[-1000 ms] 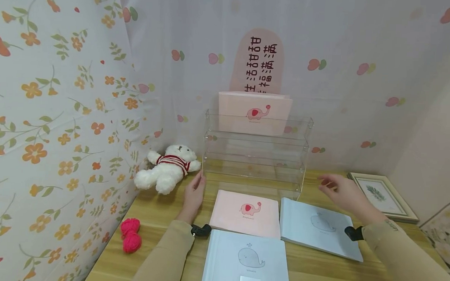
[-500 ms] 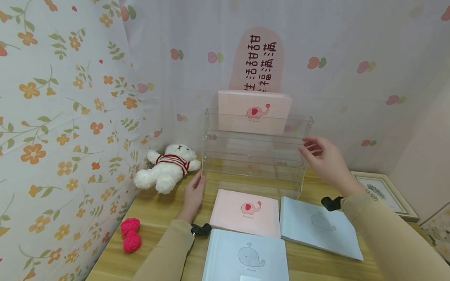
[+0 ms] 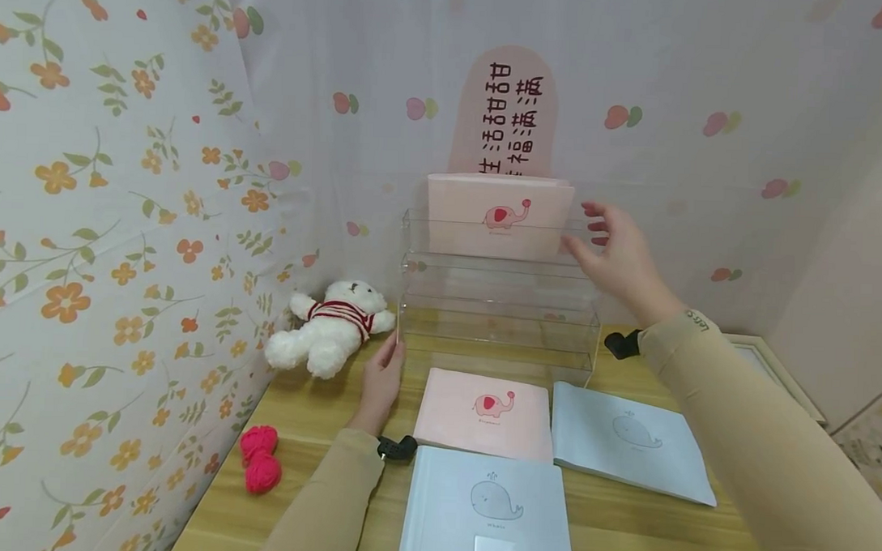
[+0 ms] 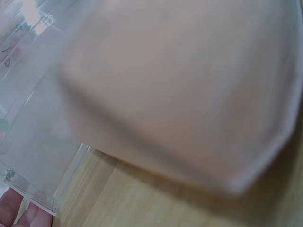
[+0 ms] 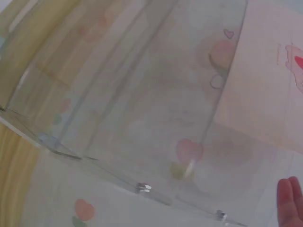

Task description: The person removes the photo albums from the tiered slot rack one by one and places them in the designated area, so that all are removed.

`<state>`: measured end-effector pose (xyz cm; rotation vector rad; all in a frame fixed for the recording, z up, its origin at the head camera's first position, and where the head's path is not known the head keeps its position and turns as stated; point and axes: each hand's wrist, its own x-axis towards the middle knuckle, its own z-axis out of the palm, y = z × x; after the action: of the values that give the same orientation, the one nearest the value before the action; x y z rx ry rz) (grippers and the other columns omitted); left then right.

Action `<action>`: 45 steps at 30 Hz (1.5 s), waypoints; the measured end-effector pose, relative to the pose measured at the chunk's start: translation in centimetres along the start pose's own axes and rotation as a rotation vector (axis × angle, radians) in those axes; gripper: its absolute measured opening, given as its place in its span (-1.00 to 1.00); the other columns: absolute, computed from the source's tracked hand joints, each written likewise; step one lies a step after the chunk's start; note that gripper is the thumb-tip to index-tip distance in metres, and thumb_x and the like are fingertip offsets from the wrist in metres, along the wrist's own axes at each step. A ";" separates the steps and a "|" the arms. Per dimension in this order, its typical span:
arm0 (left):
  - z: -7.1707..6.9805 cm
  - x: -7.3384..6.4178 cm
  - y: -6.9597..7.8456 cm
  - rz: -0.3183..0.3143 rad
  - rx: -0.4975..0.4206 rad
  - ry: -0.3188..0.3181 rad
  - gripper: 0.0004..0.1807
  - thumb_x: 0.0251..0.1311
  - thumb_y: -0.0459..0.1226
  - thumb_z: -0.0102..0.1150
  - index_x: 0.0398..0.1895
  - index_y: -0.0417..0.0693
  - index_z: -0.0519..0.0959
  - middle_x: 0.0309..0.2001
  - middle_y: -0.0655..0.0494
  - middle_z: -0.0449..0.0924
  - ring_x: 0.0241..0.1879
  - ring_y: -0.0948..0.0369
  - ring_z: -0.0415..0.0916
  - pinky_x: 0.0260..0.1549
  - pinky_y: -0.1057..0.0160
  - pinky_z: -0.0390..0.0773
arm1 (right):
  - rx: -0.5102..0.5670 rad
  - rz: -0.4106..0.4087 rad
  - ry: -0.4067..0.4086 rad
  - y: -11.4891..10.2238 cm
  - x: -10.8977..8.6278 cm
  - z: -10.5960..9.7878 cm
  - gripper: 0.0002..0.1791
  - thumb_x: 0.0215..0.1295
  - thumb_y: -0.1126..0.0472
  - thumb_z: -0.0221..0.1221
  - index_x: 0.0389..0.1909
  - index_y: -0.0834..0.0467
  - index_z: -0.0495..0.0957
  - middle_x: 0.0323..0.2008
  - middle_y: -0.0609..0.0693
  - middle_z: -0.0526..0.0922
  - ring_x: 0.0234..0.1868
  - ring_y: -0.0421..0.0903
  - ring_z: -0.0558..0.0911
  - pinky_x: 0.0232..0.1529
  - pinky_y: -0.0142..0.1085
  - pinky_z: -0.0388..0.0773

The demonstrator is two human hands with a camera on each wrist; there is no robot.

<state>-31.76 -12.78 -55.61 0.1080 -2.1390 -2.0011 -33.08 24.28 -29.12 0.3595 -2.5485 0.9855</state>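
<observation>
My left hand [image 3: 380,384] touches the lower left side of a clear acrylic tiered rack [image 3: 498,314]; its fingertips [image 4: 40,216] show at the rack's edge in the left wrist view. My right hand [image 3: 620,261], fingers spread and thumb apart, is at the right edge of a pink elephant album [image 3: 458,211] standing in the top tier. Another pink cover peeks out behind that one. Two fingertips [image 5: 287,201] appear beside the pink cover in the right wrist view. In front of the rack lie a pink elephant album [image 3: 444,409] and two pale blue whale albums, one nearer [image 3: 440,511] and one at right [image 3: 589,427].
A white plush bear [image 3: 330,324] in a striped sweater lies left of the rack. Pink yarn [image 3: 262,460] sits on the wooden table [image 3: 228,511] at front left. A picture frame [image 3: 787,377] lies at right, partly behind my sleeve. Patterned cloth [image 3: 681,89] hangs behind.
My right hand has moved up and left, from above the right blue album to the right edge of the pink album in the top tier. My left hand stays against the rack's side.
</observation>
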 end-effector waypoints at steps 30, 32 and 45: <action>-0.1 -0.1 0.1 -0.012 0.019 -0.004 -0.45 0.68 -0.02 0.14 0.62 0.10 0.50 0.58 -0.03 0.52 0.61 -0.06 0.40 0.62 -0.16 0.41 | -0.019 0.137 -0.104 -3.1 6.2 1.1 0.01 0.59 -0.17 0.24 0.84 -0.06 -0.08 0.79 0.18 0.09 0.66 0.33 0.34 0.66 0.31 0.33; 0.0 -0.1 0.1 -0.009 0.024 -0.001 -0.46 0.69 -0.03 0.14 0.61 0.09 0.50 0.58 -0.03 0.52 0.61 -0.06 0.41 0.62 -0.15 0.41 | -0.010 0.147 -0.097 -3.2 6.2 1.1 -0.01 0.60 -0.17 0.24 0.83 -0.05 -0.06 0.78 0.19 0.11 0.66 0.32 0.33 0.67 0.29 0.31; 0.1 0.0 0.2 0.013 0.019 0.012 -0.48 0.70 -0.11 0.14 0.60 0.02 0.51 0.56 -0.07 0.54 0.59 -0.08 0.42 0.61 -0.15 0.41 | 0.022 0.197 -0.066 -3.2 6.2 2.0 -0.36 0.71 -0.11 0.09 0.67 -0.04 0.30 0.75 0.12 0.22 0.77 0.22 0.18 0.74 0.31 0.15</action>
<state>-31.73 -12.70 -55.41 0.1081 -2.1466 -1.9679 -37.97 20.00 -25.91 0.1506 -2.6743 1.0895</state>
